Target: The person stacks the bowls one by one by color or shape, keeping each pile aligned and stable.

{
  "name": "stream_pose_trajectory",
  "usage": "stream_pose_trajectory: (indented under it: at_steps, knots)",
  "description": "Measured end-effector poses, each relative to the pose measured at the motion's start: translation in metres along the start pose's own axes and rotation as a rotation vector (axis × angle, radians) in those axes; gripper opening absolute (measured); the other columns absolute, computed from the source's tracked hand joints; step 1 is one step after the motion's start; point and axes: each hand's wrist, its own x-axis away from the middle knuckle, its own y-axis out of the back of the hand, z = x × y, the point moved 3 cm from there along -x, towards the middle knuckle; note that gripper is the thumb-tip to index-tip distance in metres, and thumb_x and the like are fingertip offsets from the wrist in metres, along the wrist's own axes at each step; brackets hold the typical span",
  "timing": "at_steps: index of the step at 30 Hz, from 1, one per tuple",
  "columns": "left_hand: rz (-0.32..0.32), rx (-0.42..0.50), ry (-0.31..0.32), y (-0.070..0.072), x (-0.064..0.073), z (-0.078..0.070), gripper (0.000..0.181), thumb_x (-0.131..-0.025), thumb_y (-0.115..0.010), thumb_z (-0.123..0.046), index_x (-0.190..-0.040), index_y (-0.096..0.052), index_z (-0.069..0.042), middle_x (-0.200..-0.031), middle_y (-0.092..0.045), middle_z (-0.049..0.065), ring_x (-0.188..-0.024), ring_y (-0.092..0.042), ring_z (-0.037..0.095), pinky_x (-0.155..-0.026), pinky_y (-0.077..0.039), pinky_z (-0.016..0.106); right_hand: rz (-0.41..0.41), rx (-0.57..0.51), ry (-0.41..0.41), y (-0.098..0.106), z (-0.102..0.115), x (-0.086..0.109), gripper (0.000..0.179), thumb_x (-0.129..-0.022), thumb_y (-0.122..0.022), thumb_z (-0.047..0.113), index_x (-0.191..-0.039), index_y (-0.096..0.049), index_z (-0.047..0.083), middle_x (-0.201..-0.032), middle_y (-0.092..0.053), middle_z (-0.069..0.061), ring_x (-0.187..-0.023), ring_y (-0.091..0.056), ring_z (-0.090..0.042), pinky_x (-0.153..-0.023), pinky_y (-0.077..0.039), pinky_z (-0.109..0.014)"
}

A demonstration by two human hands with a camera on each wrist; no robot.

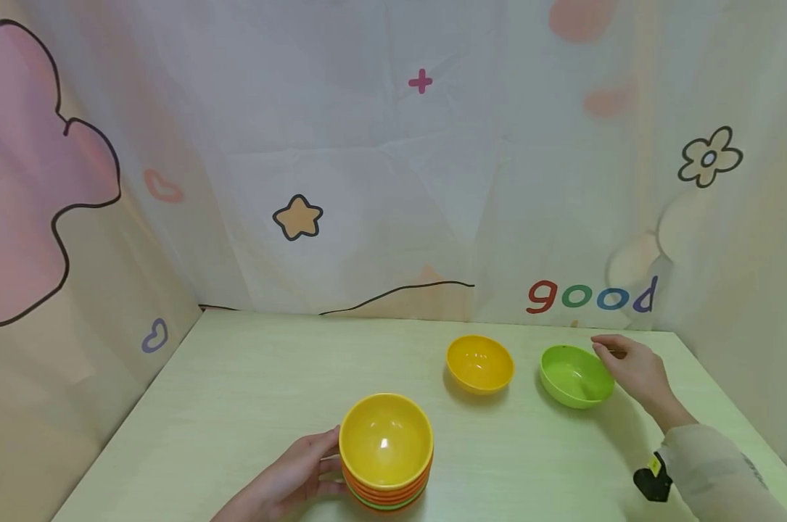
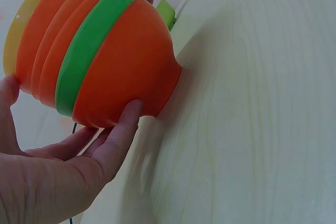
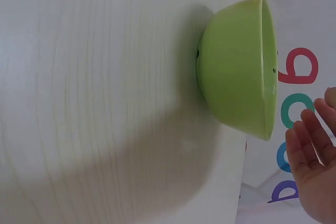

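A stack of bowls (image 1: 386, 453) stands at the front middle of the table. Its top bowl is yellow; below come orange bowls, a green one (image 2: 86, 56) and an orange one (image 2: 131, 61) at the bottom. My left hand (image 1: 302, 467) rests against the stack's left side, thumb near the top rim and fairly straight fingertips on the bottom orange bowl. Farther right sits a light green bowl (image 1: 572, 384), upright. Just above its right rim hovers my right hand (image 1: 637, 370), holding nothing; the right wrist view shows its loose fingers (image 3: 315, 135) apart from the bowl.
A yellow-orange bowl (image 1: 479, 362) sits upright between the stack and the light green bowl. Behind the pale table (image 1: 262, 377) hangs a printed curtain (image 1: 367, 145), with more of it along both sides. A black piece (image 1: 654, 480) hangs at the right sleeve.
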Motion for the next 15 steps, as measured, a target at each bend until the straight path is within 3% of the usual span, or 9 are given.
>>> stream_pose_trajectory:
  at_steps: [5, 11, 15]
  knots:
    - [-0.005, -0.004, -0.002, -0.001, 0.000, -0.001, 0.068, -0.090, -0.050, -0.051, -0.132, -0.045, 0.002, -0.119, -0.059, 0.007, -0.101, -0.060, 0.019, -0.085, -0.052, 0.041, 0.016, 0.036, -0.014, 0.002, -0.013, -0.001, 0.045, -0.096, -0.044, 0.032, -0.120, -0.054, -0.005, -0.116, -0.057, -0.028, -0.100, -0.055, -0.044, -0.075, -0.050, -0.049]
    - [-0.012, -0.009, 0.001, 0.000, 0.000, -0.001, 0.069, -0.089, -0.050, -0.051, -0.132, -0.045, 0.003, -0.119, -0.059, 0.007, -0.100, -0.060, 0.019, -0.085, -0.052, 0.041, 0.131, 0.085, -0.030, -0.001, -0.024, 0.000, 0.047, -0.097, -0.042, 0.030, -0.123, -0.048, -0.009, -0.119, -0.052, -0.032, -0.102, -0.052, -0.047, -0.074, -0.051, -0.048]
    - [-0.008, -0.004, -0.001, 0.000, 0.000, 0.000, 0.067, -0.090, -0.050, -0.050, -0.131, -0.045, 0.003, -0.117, -0.060, 0.006, -0.100, -0.060, 0.018, -0.085, -0.052, 0.041, 0.184, 0.066, -0.063, -0.003, -0.026, 0.001, 0.050, -0.096, -0.042, 0.030, -0.126, -0.042, -0.011, -0.120, -0.049, -0.035, -0.089, -0.061, -0.038, -0.069, -0.053, -0.041]
